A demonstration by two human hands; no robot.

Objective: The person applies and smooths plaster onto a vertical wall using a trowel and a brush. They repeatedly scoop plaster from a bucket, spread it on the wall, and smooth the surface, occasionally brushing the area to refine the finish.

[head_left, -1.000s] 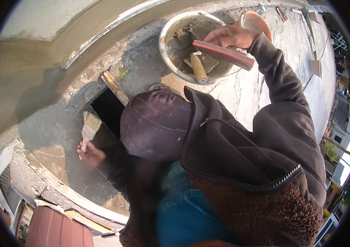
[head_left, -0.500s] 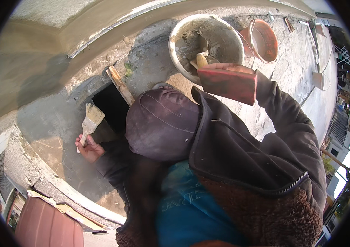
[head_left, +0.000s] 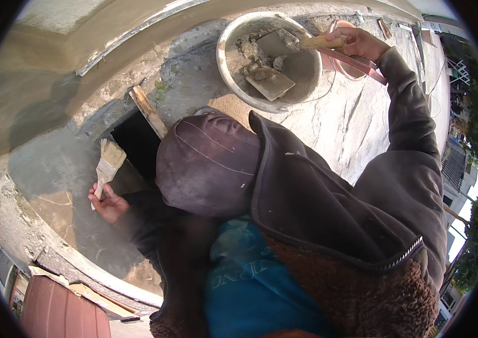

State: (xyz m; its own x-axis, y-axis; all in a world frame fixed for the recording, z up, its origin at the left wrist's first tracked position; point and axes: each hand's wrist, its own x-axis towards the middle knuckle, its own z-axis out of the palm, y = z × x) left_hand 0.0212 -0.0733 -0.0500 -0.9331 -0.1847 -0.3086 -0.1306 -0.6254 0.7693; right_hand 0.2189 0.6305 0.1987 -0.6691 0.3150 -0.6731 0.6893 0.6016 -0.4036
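Note:
My left hand (head_left: 109, 205) is closed around the handle of a wide flat paintbrush (head_left: 109, 160), bristles up, beside a dark rectangular opening (head_left: 136, 141). My right hand (head_left: 363, 45) grips the wooden handle of a trowel (head_left: 322, 42). The trowel's blade reaches into a large round tub (head_left: 225, 62) caked with grey mortar. Also at that hand is a thin red board (head_left: 357, 65), seen nearly edge-on beneath the fingers; how it is held is partly hidden. Inside the tub, a flat grey plate (head_left: 270, 83) lies tilted among lumps of mortar (head_left: 247, 48).
An orange bucket (head_left: 340, 27) stands behind my right hand, partly covered. A strip of wood (head_left: 149, 111) lies along the opening's edge. My bent knee (head_left: 202, 163) is between my arms. Past the tub runs a plastered wall (head_left: 42, 73). A reddish-brown panel (head_left: 64, 307) is at lower left.
My right hand has swung up and away to the right, turning the red board from face-on to edge-on, and now grips the trowel handle. The left hand keeps the paintbrush. The whole view has shifted slightly.

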